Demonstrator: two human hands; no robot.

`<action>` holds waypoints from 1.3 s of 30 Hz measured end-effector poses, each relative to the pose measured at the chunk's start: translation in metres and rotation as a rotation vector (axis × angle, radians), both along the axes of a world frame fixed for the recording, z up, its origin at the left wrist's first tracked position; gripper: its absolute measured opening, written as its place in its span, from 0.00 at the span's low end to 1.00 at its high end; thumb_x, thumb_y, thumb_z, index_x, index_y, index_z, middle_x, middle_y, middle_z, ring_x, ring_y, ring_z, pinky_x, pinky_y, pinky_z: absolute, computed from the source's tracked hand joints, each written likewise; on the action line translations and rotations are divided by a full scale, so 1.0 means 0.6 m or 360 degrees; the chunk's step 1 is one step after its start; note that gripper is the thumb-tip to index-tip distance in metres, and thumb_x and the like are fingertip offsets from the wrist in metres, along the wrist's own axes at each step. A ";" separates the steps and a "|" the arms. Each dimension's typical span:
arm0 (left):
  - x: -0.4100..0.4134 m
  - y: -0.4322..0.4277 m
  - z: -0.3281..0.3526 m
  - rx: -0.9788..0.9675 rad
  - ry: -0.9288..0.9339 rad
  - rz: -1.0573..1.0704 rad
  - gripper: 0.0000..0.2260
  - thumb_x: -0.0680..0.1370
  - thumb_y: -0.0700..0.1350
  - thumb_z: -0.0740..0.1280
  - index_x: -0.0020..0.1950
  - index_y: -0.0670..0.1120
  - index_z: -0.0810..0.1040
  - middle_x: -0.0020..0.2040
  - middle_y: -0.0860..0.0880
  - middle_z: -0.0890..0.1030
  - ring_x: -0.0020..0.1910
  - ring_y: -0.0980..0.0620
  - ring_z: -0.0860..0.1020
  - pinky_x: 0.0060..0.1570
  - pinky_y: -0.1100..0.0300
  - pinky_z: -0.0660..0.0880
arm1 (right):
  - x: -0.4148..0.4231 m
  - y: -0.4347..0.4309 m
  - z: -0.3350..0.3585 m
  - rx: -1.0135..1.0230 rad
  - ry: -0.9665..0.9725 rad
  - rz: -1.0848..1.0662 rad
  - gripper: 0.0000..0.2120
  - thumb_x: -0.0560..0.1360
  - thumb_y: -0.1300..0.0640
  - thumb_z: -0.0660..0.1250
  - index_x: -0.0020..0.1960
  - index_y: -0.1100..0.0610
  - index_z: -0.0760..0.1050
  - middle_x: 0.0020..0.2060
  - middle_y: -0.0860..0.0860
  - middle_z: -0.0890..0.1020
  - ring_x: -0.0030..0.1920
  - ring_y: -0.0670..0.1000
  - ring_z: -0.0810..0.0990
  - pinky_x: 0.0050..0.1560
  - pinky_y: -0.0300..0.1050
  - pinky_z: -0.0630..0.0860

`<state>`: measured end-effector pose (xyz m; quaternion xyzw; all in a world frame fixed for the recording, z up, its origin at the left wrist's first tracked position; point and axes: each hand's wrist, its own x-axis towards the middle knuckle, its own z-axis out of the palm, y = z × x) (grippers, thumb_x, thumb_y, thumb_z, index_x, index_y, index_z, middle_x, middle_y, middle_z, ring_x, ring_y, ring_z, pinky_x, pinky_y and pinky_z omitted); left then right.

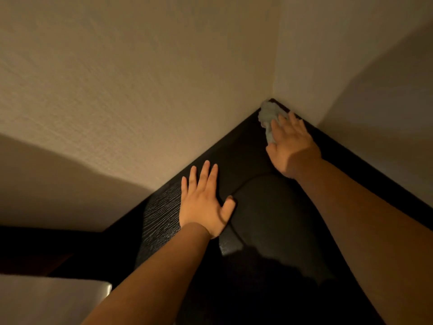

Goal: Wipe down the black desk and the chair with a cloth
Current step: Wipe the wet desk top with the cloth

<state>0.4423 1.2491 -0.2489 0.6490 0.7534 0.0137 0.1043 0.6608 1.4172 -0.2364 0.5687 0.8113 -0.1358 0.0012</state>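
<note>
The right hand [291,146] presses the pale cloth [269,118] under its fingers into the black desk's [246,146] far corner; the left hand [206,202] lies flat, fingers spread, empty.

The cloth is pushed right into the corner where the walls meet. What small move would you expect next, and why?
Probably a pull of the cloth back out of the corner, toward the person. The right hand presses it flat where the black desk meets both walls, so it cannot go farther, and the dark surface nearer the body looks still to be covered. The left hand lies flat and open on the desk, seemingly as a brace.
</note>
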 end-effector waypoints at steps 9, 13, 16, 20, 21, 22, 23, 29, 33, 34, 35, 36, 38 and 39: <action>0.001 -0.001 -0.001 0.0007 0.0014 0.0016 0.39 0.79 0.69 0.52 0.86 0.54 0.44 0.86 0.52 0.44 0.84 0.45 0.39 0.82 0.42 0.41 | 0.026 -0.007 -0.006 0.0017 -0.0006 -0.0106 0.36 0.82 0.44 0.55 0.83 0.60 0.48 0.82 0.59 0.48 0.82 0.58 0.43 0.80 0.51 0.38; 0.003 -0.001 -0.002 0.0018 0.0031 0.0037 0.39 0.79 0.68 0.53 0.86 0.54 0.46 0.86 0.52 0.46 0.85 0.45 0.42 0.83 0.42 0.43 | 0.029 0.000 -0.005 -0.0031 -0.0020 -0.0076 0.34 0.83 0.44 0.51 0.83 0.58 0.45 0.83 0.56 0.46 0.82 0.56 0.43 0.81 0.51 0.41; 0.005 0.001 -0.003 0.0035 0.0010 0.0057 0.39 0.78 0.67 0.54 0.86 0.55 0.47 0.86 0.53 0.47 0.85 0.45 0.43 0.83 0.43 0.44 | 0.090 -0.087 0.000 0.0032 0.0098 -0.0253 0.33 0.83 0.46 0.54 0.83 0.58 0.49 0.83 0.56 0.50 0.82 0.57 0.46 0.80 0.51 0.42; 0.006 0.002 -0.003 0.0048 0.0013 0.0065 0.38 0.79 0.67 0.55 0.86 0.55 0.49 0.86 0.53 0.48 0.85 0.45 0.44 0.83 0.43 0.44 | 0.164 -0.192 0.002 0.0069 -0.0062 -0.0387 0.36 0.80 0.43 0.44 0.83 0.61 0.50 0.82 0.59 0.52 0.82 0.59 0.48 0.81 0.54 0.44; 0.006 0.002 -0.003 0.0043 0.0014 0.0067 0.38 0.78 0.67 0.55 0.86 0.55 0.49 0.86 0.53 0.48 0.85 0.45 0.44 0.83 0.43 0.44 | 0.162 -0.196 -0.003 0.0060 -0.0112 -0.0419 0.36 0.79 0.43 0.44 0.83 0.61 0.49 0.82 0.60 0.52 0.82 0.59 0.48 0.81 0.55 0.44; 0.007 0.002 -0.003 0.0038 0.0014 0.0070 0.38 0.78 0.67 0.54 0.86 0.55 0.49 0.86 0.53 0.49 0.85 0.45 0.45 0.83 0.43 0.44 | 0.157 -0.192 -0.006 0.0053 -0.0147 -0.0451 0.36 0.79 0.43 0.46 0.83 0.61 0.49 0.82 0.61 0.53 0.82 0.60 0.48 0.81 0.56 0.45; 0.007 0.001 -0.002 0.0040 0.0015 0.0072 0.38 0.78 0.67 0.54 0.86 0.55 0.50 0.86 0.52 0.49 0.85 0.45 0.45 0.83 0.43 0.44 | 0.147 -0.180 -0.007 0.0050 -0.0160 -0.0466 0.36 0.80 0.44 0.49 0.82 0.60 0.50 0.81 0.62 0.53 0.82 0.61 0.49 0.81 0.56 0.45; 0.006 0.003 -0.004 0.0041 0.0024 0.0063 0.39 0.78 0.67 0.53 0.86 0.55 0.50 0.86 0.52 0.50 0.85 0.45 0.46 0.83 0.43 0.45 | 0.133 -0.115 -0.013 -0.0052 -0.0130 -0.0287 0.33 0.84 0.45 0.55 0.83 0.55 0.46 0.83 0.56 0.47 0.82 0.57 0.42 0.80 0.52 0.40; 0.006 0.001 0.001 0.0047 0.0011 0.0060 0.39 0.77 0.68 0.52 0.86 0.54 0.51 0.86 0.51 0.50 0.85 0.44 0.47 0.82 0.41 0.46 | 0.211 -0.225 -0.007 0.0053 -0.0037 -0.0449 0.34 0.81 0.42 0.47 0.83 0.56 0.50 0.83 0.55 0.52 0.82 0.57 0.47 0.81 0.55 0.45; 0.006 0.001 0.001 0.0045 0.0019 0.0054 0.39 0.77 0.68 0.52 0.86 0.54 0.51 0.86 0.51 0.50 0.85 0.44 0.47 0.82 0.41 0.47 | 0.236 -0.260 -0.004 0.0048 -0.0015 -0.0524 0.35 0.80 0.42 0.44 0.83 0.57 0.51 0.82 0.56 0.53 0.82 0.58 0.47 0.81 0.55 0.44; 0.006 0.001 -0.001 0.0039 0.0035 0.0044 0.38 0.78 0.68 0.52 0.86 0.54 0.51 0.86 0.51 0.50 0.85 0.43 0.47 0.82 0.41 0.46 | 0.256 -0.287 -0.004 0.0021 -0.0017 -0.0602 0.36 0.79 0.42 0.43 0.83 0.58 0.51 0.82 0.56 0.53 0.82 0.58 0.47 0.81 0.54 0.43; 0.005 0.001 -0.002 0.0037 0.0044 0.0045 0.38 0.78 0.67 0.53 0.86 0.54 0.51 0.86 0.51 0.50 0.85 0.43 0.47 0.82 0.41 0.46 | 0.269 -0.306 -0.005 0.0003 -0.0038 -0.0672 0.36 0.79 0.42 0.43 0.83 0.58 0.50 0.82 0.56 0.52 0.82 0.58 0.46 0.81 0.54 0.41; 0.005 0.000 -0.001 0.0036 0.0039 0.0059 0.37 0.79 0.66 0.54 0.86 0.54 0.51 0.86 0.51 0.50 0.85 0.43 0.47 0.82 0.42 0.46 | 0.268 -0.323 -0.008 -0.0028 -0.0107 -0.0786 0.35 0.81 0.44 0.45 0.83 0.59 0.48 0.82 0.57 0.50 0.82 0.58 0.43 0.81 0.54 0.39; 0.006 -0.001 -0.001 0.0046 0.0034 0.0057 0.37 0.80 0.66 0.54 0.86 0.54 0.51 0.86 0.51 0.51 0.85 0.43 0.47 0.82 0.42 0.46 | 0.260 -0.322 -0.010 -0.0038 -0.0126 -0.0819 0.34 0.81 0.44 0.46 0.83 0.59 0.46 0.82 0.58 0.48 0.82 0.59 0.41 0.81 0.54 0.39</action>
